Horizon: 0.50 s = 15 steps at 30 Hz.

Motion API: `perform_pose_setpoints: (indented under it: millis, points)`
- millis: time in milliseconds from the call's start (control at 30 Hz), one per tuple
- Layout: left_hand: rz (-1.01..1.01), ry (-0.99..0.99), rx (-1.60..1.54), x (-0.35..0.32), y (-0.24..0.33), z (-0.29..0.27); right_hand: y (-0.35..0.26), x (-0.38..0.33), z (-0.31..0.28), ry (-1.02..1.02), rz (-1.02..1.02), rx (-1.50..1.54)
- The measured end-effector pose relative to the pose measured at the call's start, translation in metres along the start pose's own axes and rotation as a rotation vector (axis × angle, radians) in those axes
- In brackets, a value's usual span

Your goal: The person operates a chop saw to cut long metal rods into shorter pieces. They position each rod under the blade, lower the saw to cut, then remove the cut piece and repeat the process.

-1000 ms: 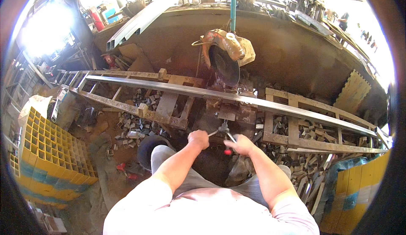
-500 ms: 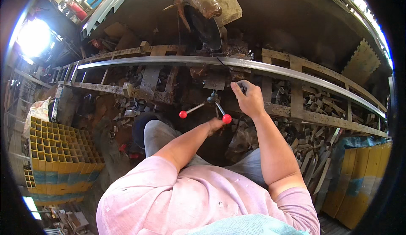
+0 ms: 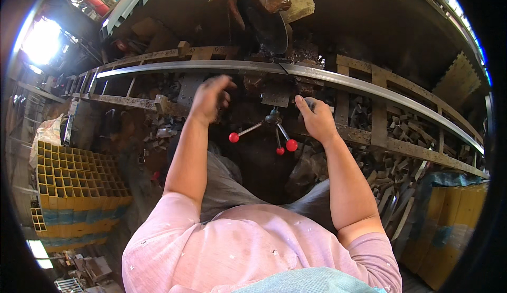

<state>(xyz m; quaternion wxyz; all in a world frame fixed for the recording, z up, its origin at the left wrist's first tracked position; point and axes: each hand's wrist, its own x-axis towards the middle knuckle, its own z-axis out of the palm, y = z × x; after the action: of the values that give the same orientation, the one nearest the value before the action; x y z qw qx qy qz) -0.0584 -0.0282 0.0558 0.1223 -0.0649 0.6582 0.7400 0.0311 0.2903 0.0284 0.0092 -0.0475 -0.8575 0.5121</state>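
The left forearm reaches up and forward, its hand [image 3: 211, 100] half open, fingers loosely bent toward the right, just short of the metal bar [image 3: 311, 73]. The bar runs crosswise beyond both hands, a dark line across it below the saw blade [image 3: 264, 26]. Next comes the red-knobbed handle [image 3: 273, 116]. The right hand [image 3: 318, 120], forearm angled inward, stands partly open beside it, thumb raised.

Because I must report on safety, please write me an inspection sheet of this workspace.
Surface: ladder-like frame, dirty and spotted.
Job's things: metal bar lies across, with a dark line crossing it near the saw blade; three red knobs untouched.
Clutter: many short cut pieces around the frame.
Grips: left grip, blurred, and right grip; nothing visible held.
Cables: nothing clearly seen.
Surroundings: stacked yellow tubes at left.
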Motion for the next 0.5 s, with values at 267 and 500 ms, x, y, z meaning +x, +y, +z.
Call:
perform_pose_setpoints:
  millis: [267, 500]
  points:
    - [-0.179, 0.361, -0.482, 0.11, -0.038, -0.067, 0.007, -0.002, -0.001, -0.058, 0.066, 0.094]
    - [-0.187, 0.233, -0.779, 0.139, -0.06, -0.073, 0.011, 0.003, 0.004, -0.084, 0.062, 0.11]
